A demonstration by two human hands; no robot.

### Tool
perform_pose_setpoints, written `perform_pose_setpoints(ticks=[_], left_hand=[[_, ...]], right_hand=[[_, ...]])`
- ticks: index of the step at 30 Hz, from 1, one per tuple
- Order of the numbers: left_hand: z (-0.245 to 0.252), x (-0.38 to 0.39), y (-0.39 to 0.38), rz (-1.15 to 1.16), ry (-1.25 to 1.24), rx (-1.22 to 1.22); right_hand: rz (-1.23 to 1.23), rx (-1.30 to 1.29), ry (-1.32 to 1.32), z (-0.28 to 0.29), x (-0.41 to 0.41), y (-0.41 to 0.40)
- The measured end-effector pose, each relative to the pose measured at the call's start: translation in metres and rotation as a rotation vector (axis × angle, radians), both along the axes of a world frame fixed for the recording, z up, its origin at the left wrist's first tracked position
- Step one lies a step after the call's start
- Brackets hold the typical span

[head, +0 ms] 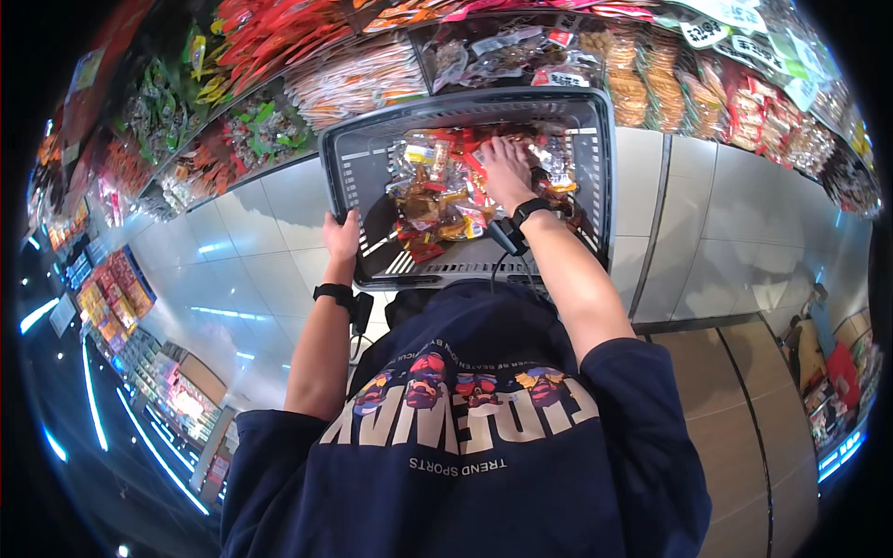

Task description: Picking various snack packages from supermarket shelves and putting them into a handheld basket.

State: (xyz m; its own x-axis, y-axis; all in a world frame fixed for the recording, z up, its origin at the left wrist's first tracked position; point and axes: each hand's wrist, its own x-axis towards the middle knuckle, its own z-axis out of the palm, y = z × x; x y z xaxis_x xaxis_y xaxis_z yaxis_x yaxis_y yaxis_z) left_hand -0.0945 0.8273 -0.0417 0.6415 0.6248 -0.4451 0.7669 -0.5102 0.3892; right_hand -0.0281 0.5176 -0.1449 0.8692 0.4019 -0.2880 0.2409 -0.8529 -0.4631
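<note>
A grey plastic shopping basket (605, 174) with slotted walls is in front of my body. My left hand (341, 236) is at its left rim, with the fingers hidden over the edge and the thumb up. Inside the basket lie several clear and red plastic packets of snacks (423, 207), heaped mostly toward the far side and middle. My right hand (504, 169) reaches in among them, palm down, its fingers over a red packet (457, 144). The fingertips partly disappear among the wrappers, so a grasp is not clear.
Beyond the basket, a shelf holds bagged snacks (356, 77), stacked round biscuits (663, 80) and red packets (293, 35). Pale floor tiles (237, 216) lie at both sides. Another person (823, 328) is far off at right. Small devices with cables hang from my wristbands.
</note>
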Motion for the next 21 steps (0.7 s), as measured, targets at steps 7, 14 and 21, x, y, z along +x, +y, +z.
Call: perform_pose_setpoints(ticks=[7, 14, 21], left_hand=[[-0.006, 0.003, 0.002, 0.029, 0.096, 0.059], [0.008, 0.034, -0.071, -0.566, -0.296, 0.462], [-0.062, 0.058, -0.132, -0.679, -0.018, -0.027]], right_hand=[[-0.031, -0.245, 0.085, 0.003, -0.003, -0.033], [-0.134, -0.059, -0.073, 0.006, -0.02, -0.059], [-0.098, -0.052, 0.055, 0.037, -0.025, -0.064]])
